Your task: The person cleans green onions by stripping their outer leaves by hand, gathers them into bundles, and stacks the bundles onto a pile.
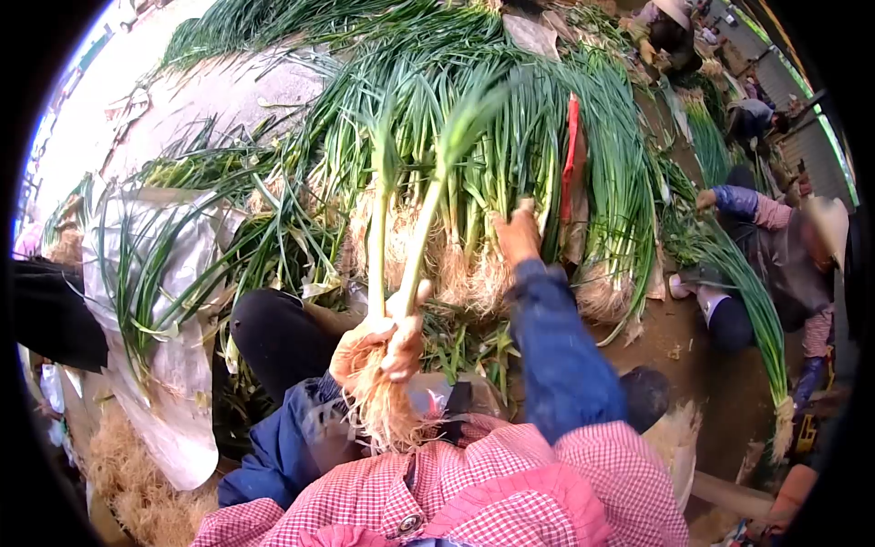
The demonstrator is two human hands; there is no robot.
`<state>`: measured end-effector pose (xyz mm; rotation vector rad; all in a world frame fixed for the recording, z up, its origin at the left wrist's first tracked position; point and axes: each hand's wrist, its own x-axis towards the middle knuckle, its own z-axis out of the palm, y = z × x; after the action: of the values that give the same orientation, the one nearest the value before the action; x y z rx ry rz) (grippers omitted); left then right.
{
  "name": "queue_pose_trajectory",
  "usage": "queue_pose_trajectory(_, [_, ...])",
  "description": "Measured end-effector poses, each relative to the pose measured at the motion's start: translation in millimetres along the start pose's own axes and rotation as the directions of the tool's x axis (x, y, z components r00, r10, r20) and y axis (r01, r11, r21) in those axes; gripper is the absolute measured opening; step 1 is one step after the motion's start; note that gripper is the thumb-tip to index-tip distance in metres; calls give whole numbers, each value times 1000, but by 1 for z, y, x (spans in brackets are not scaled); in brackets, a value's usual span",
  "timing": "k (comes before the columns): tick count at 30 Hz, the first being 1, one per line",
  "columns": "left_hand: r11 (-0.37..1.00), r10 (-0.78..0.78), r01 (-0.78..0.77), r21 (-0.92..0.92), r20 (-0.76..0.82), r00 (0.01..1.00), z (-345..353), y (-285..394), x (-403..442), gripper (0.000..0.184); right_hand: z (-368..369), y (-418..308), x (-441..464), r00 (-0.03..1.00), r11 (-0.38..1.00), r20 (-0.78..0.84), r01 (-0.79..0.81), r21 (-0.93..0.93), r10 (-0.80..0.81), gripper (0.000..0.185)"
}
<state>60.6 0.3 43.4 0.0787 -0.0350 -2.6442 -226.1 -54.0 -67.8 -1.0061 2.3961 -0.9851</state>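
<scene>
Shirt (474, 483), red-and-white checked, occupies the bottom edge; blue sleeves (570, 365) cover the forearms. Left hand (375, 342) is in front of the chest, closed in a firm grip around the held onions (422, 232) near their root end. The roots (387, 401) hang below the fist, over the shirt. Two pale stalks rise above the fist, spread apart, with leafy tops partly blurred. A dark knee (278, 337) is located to the left of this hand.

To the left, a pale sheet (178, 438) carries loose leaves (137, 292); a root pile (137, 474) lies beside its lower edge.

Right hand (518, 235) is extended forward, in among the lower stalks of the onion heap (474, 109), fingers bent. Whether it is closed on a stalk cannot be told. The heap lies ahead of both hands, root ends toward the wearer, leaves pointing away. A red strip (571, 137) stands among the stalks, to the right of the right hand.

Farther right, a co-worker (784, 246) in a pale hat (828, 228) sits beside a long onion bunch (752, 301). Another person (670, 32) is positioned beyond the heap, near the top edge
</scene>
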Motion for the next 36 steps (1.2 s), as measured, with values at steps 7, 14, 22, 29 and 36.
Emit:
queue_pose_trajectory(7, [994,18,30,104,-436,900,-87,-18,52,20,-51,-67,-50,957,994,285,-77,78,52,18])
queue_pose_trajectory(14, [979,155,-58,196,-529,835,-47,-48,55,31,-5,-32,3,961,959,198,-140,-246,191,30])
queue_pose_trajectory(22, [953,96,94,288,-581,808,-94,-48,52,22,7,-10,-88,718,430,692,-649,628,74,24])
queue_pose_trajectory(29, [994,42,26,110,-576,816,-104,-39,45,24,-36,52,-138,743,958,648,277,-72,-166,8])
queue_pose_trajectory(36, [984,-178,154,-89,-480,859,-94,-47,43,13,8,5,-100,846,820,533,-285,496,-29,18])
